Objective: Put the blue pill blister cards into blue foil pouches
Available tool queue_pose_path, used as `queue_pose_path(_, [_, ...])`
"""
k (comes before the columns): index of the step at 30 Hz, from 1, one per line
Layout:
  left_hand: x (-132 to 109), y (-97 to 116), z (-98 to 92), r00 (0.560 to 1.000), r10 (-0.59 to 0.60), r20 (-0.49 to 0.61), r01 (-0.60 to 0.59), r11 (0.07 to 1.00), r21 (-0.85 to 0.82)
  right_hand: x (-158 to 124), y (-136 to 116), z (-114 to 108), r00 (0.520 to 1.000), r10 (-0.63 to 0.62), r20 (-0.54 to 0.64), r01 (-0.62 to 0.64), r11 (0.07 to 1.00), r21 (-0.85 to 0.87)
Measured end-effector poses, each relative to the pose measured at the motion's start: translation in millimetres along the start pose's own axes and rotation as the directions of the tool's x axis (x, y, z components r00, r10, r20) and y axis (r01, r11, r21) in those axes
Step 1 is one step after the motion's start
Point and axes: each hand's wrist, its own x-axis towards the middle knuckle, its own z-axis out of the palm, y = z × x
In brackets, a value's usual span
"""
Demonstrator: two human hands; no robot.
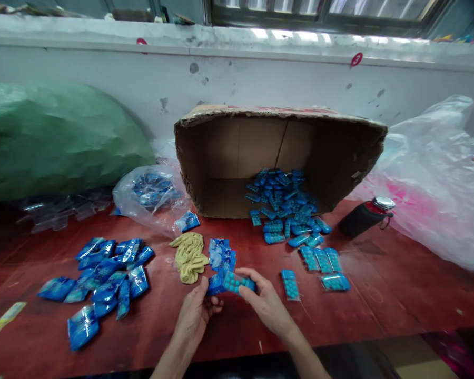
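Observation:
My right hand (263,300) grips a small clear-fronted blue pack of round beads (234,283) between thumb and fingers. In my left hand (197,308) a blue printed sachet (216,284) is pinched, its edge touching or overlapping the bead pack. Just beyond lie several flat blue printed sachets (221,252) in a stack. A crumpled yellow cloth (190,257) is left of them. Right of my right hand rests a single bead pack (289,285), with several more bead packs (322,260) farther right.
A cardboard box (209,197) on its side spills many bead packs (280,195) onto the red table (256,347). Filled blue packets (106,279) are heaped at left. A dark bottle (361,217), a plastic bag of sachets (152,192), a green sack (59,142) and clear plastic (438,184) surround it.

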Motion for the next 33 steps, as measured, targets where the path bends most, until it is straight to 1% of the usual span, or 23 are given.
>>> queue_pose_path(4, [-1,1,-2.4,0.999,0.024,0.023,-0.024,1.000,0.009,-2,0,0,0.999,-0.010,0.042,0.011,1.000,-0.020])
queue_pose_path(8, [2,2,-6.3,0.996,0.085,0.021,-0.086,0.996,0.031,-2,-1,-3,0.998,0.030,0.054,-0.027,0.998,-0.058])
queue_pose_path(12, [2,8,-6.1,0.991,0.136,0.009,-0.137,0.989,0.062,-2,-5,-4,0.995,0.041,0.094,-0.038,0.999,-0.029])
queue_pose_path(18, [0,12,-6.7,0.989,0.143,0.047,-0.146,0.987,0.068,-1,-6,-4,0.996,0.045,0.074,-0.043,0.998,-0.038])
queue_pose_path(22, [4,7,-10.6,0.982,0.191,0.006,-0.190,0.973,0.133,-2,-6,-3,0.995,0.009,0.095,-0.004,0.998,-0.058])
queue_pose_path(24, [6,6,-9.7,0.977,0.210,-0.024,-0.204,0.967,0.155,-2,-4,1,0.995,0.011,0.096,-0.006,0.999,-0.053])
queue_pose_path(26, [6,6,-5.7,0.977,0.209,-0.043,-0.202,0.971,0.130,-3,0,7,0.997,0.041,0.060,-0.038,0.998,-0.045])
queue_pose_path(28, [4,7,0.4,0.983,0.180,-0.041,-0.178,0.982,0.056,-4,6,16,0.998,0.067,-0.018,-0.068,0.996,-0.054])
queue_pose_path(29, [2,7,3.5,0.987,0.157,-0.028,-0.156,0.988,0.018,-4,9,20,0.996,0.061,-0.064,-0.065,0.996,-0.066])
queue_pose_path(31, [-1,7,8.4,0.995,0.100,0.010,-0.100,0.994,-0.032,-7,15,29,0.991,-0.005,-0.131,-0.009,0.994,-0.109])
queue_pose_path(33, [-3,7,10.0,0.998,0.055,0.030,-0.054,0.997,-0.050,-9,18,36,0.982,-0.110,-0.153,0.086,0.984,-0.155])
